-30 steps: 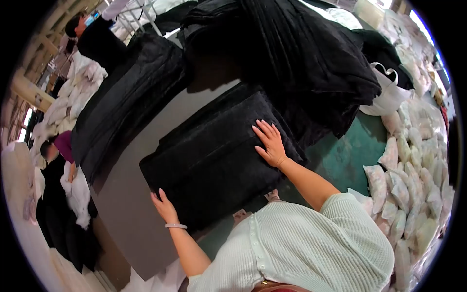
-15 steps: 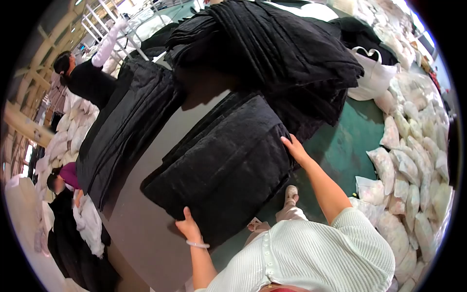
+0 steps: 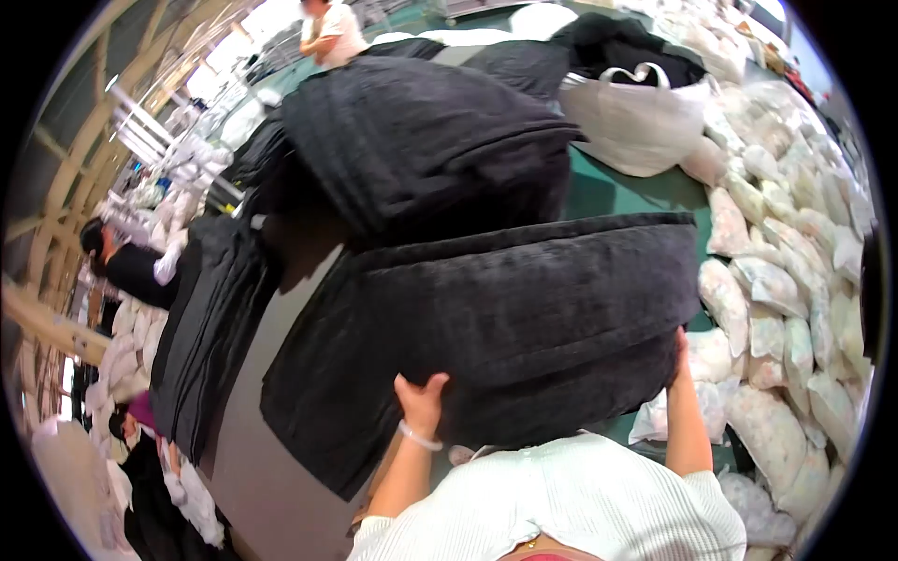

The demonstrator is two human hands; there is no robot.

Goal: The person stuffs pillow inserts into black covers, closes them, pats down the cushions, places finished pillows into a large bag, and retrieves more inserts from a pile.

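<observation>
A folded black fabric bundle (image 3: 524, 309) is lifted in front of my body, its upper edge near a large black fabric stack. My left hand (image 3: 421, 404) grips the bundle's lower edge, thumb on top and the other fingers hidden beneath. At the bundle's right end, my right hand (image 3: 681, 357) holds the side edge, with its fingers partly hidden behind the fabric. More folded black fabric (image 3: 323, 374) lies on the grey table (image 3: 271, 458), to the left of the held bundle and partly under it.
The tall black stack (image 3: 430, 140) stands beyond, and another black pile (image 3: 210, 318) lies at left. A white bag (image 3: 641, 117) sits on the green floor (image 3: 599, 182). Packed white bags (image 3: 767, 280) line the right. Other people (image 3: 140, 266) are at left and at top.
The black bundle has been raised and shifted right, off part of the fabric on the table. Both my hands have moved right with it, and the view has turned rightward.
</observation>
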